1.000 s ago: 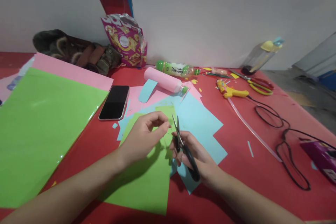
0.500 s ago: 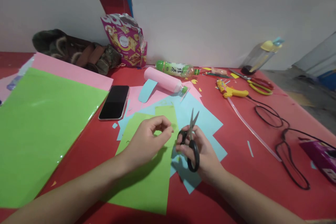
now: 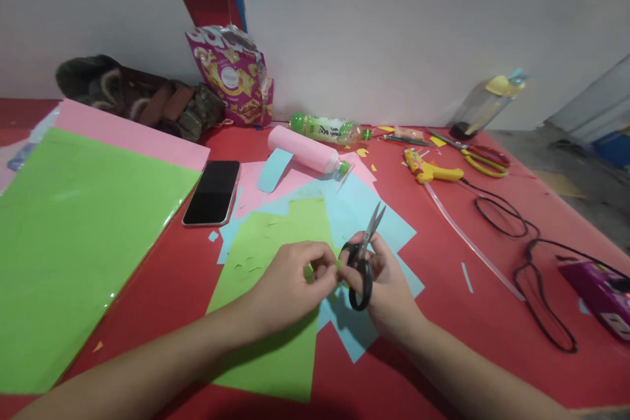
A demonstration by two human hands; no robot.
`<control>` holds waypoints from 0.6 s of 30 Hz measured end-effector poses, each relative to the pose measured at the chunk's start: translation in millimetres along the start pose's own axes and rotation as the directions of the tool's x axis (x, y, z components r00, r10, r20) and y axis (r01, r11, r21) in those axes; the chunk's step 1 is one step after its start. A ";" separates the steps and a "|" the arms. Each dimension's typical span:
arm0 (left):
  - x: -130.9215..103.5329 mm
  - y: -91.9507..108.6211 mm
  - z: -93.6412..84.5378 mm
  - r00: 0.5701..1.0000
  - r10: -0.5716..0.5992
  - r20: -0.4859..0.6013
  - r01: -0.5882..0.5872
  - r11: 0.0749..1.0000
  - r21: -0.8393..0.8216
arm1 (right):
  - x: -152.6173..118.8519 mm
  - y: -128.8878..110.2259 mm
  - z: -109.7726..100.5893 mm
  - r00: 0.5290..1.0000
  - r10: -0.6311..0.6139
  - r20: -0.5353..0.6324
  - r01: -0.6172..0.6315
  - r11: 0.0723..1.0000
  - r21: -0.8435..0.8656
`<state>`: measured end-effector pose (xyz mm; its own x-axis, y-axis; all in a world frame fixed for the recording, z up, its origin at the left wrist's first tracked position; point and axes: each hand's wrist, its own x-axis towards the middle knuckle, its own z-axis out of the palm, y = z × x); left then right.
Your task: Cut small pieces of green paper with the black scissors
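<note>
My right hand (image 3: pixel 391 285) is closed around black-handled scissors (image 3: pixel 365 262), their blades pointing up and slightly parted. My left hand (image 3: pixel 295 279) is closed in a pinch on a small green paper piece (image 3: pixel 339 264), which lies between the fingertips of both hands. Most of that piece is hidden by the fingers. Beneath the hands lies a green paper sheet (image 3: pixel 275 367) with small cut marks, overlapping light blue paper (image 3: pixel 357 335). A bottle wrapped in pink paper (image 3: pixel 305 149) rests behind them, a blue paper strip (image 3: pixel 274 170) leaning on its near side.
A phone (image 3: pixel 212 193) and a large green sheet pack (image 3: pixel 98 236) lie left. To the right are a yellow glue gun (image 3: pixel 433 170), its black cable (image 3: pixel 529 262) and larger scissors (image 3: pixel 485 161). A green-capped bottle (image 3: pixel 329 128) and snack bag (image 3: pixel 233 79) are at the wall.
My left hand has moved right and down, and its fingertips now meet those of my right hand at the green piece. The scissors have tilted further right.
</note>
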<state>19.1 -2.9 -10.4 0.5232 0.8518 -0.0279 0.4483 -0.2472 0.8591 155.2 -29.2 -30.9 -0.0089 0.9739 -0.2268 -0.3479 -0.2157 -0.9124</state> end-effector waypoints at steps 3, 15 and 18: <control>0.6 -0.5 -2.8 0.999 0.007 0.034 -0.008 0.999 0.033 | 0.6 -0.7 0.1 1.000 -0.001 0.006 0.001 0.999 -0.035; 6.3 -7.7 -18.5 0.960 0.160 0.230 -0.198 0.968 0.151 | -0.5 -1.0 -0.3 0.994 0.058 0.096 -0.046 0.991 -0.124; 6.9 -8.0 -19.3 0.958 0.161 0.239 -0.195 0.973 0.128 | 0.0 -0.1 -0.3 0.993 0.056 0.108 -0.041 0.990 -0.135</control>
<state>5.1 13.9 -7.6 0.7460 0.6659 -0.0107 0.4265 -0.4653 0.7757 155.5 -29.2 -30.9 -0.1299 0.9623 -0.2390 -0.2177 -0.2629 -0.9399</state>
